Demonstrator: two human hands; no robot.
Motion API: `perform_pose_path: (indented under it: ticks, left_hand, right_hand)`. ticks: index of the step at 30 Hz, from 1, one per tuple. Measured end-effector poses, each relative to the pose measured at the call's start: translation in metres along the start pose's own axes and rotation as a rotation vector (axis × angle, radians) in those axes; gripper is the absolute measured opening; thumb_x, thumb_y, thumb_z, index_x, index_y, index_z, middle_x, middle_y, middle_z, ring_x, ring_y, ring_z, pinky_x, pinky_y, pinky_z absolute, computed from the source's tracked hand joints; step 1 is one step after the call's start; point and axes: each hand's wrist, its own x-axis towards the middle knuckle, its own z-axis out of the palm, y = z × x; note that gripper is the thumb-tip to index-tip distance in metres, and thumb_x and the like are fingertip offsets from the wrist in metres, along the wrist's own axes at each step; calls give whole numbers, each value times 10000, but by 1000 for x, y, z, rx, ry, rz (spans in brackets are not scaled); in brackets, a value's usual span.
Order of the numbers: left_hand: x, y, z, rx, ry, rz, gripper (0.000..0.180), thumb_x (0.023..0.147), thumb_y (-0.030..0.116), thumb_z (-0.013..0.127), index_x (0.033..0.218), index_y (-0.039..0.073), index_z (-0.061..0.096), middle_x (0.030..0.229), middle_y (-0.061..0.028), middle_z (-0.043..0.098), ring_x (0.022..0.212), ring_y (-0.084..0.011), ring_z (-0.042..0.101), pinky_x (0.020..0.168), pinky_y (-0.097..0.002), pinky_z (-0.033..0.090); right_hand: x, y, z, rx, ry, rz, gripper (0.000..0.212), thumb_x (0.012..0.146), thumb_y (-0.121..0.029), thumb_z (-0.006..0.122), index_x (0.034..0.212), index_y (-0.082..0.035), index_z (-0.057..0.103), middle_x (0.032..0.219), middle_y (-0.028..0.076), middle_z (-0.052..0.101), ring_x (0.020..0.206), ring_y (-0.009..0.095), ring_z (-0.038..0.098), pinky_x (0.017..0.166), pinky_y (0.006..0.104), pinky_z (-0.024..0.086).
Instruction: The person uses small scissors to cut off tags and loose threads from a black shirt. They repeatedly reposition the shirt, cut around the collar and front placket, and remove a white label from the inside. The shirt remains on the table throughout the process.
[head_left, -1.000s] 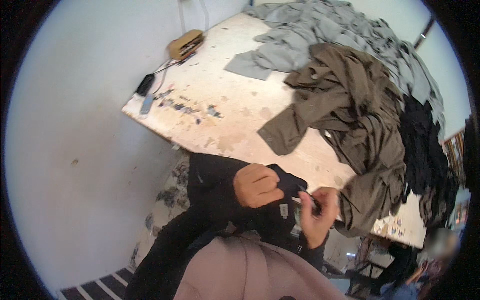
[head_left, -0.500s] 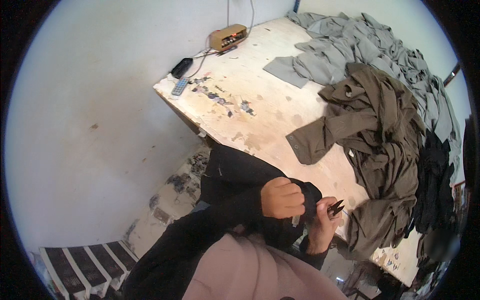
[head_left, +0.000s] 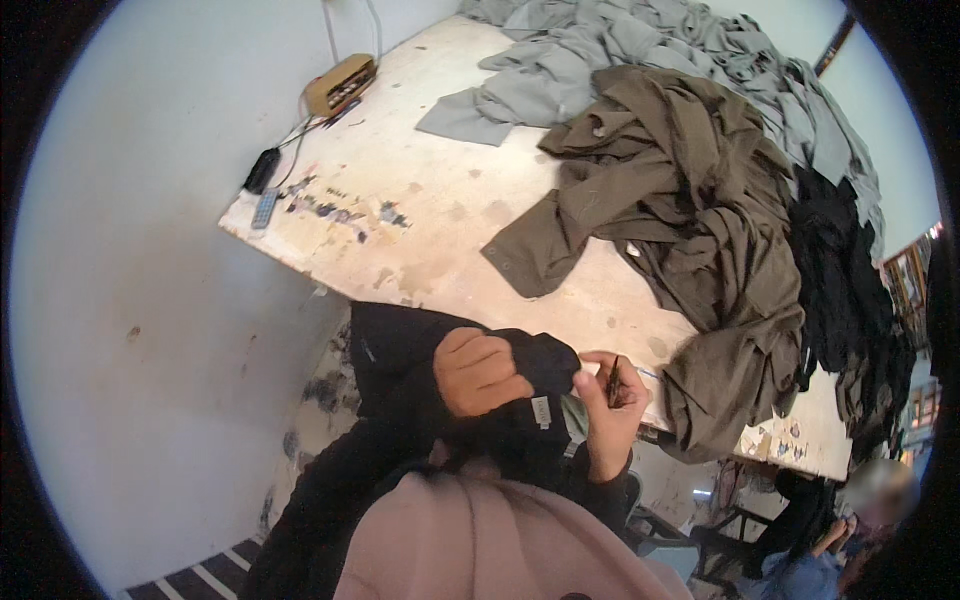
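A black garment (head_left: 395,340) with a small white label (head_left: 541,412) hangs over the table's near edge and my lap. My left hand (head_left: 483,372) is closed in a fist on it, with cloth bunched beneath the fingers. To its right, my right hand (head_left: 610,410) holds small dark thread snips (head_left: 614,378) against the palm, points up. The thumb and forefinger of that hand pinch the right end of the black cloth. Fingers partly hide the snips, so their blades cannot be told apart.
On the pale, stained table (head_left: 450,240) lie a brown garment heap (head_left: 690,200), grey cloth (head_left: 600,60) and black clothes (head_left: 835,270). A wooden-cased device (head_left: 340,87), a black adapter (head_left: 262,171) and a remote (head_left: 264,210) sit far left. Another person (head_left: 815,570) is at lower right.
My view has swung right, so the table appears farther left. My right hand has come to the cloth's end and pinches it; the snips have turned from pointing right to pointing up.
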Motion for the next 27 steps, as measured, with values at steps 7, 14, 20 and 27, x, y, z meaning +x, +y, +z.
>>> perform_pose_path:
  ticks: [7,14,20,27]
  left_hand:
    - [6,-6,13,27,-137,134,132,687,195,652,699,172,522,759,28,441,767,-136,529,643,-287,395]
    - [5,-5,24,-238,-75,-103,138,667,161,694,716,114,573,814,-28,517,832,-213,629,663,-347,493]
    - [11,-2,4,-616,-259,-394,100,738,80,700,750,101,603,820,-50,482,682,-215,624,563,-347,497]
    - [14,-5,-16,-480,-268,-280,124,665,105,730,762,122,654,729,-44,418,579,-192,529,488,-317,414]
  right_hand:
    - [18,8,7,95,205,-15,80,960,-66,639,963,8,607,846,3,566,776,90,480,741,234,395]
    - [3,8,19,-153,30,-207,199,796,127,693,949,6,734,787,40,688,681,61,565,617,182,397]
    - [1,-10,18,-581,12,-673,308,591,34,614,859,-63,730,773,47,726,596,192,587,624,302,386]
    - [-10,-34,11,-317,76,-376,226,676,46,688,894,-12,689,785,95,712,648,176,633,637,283,453]
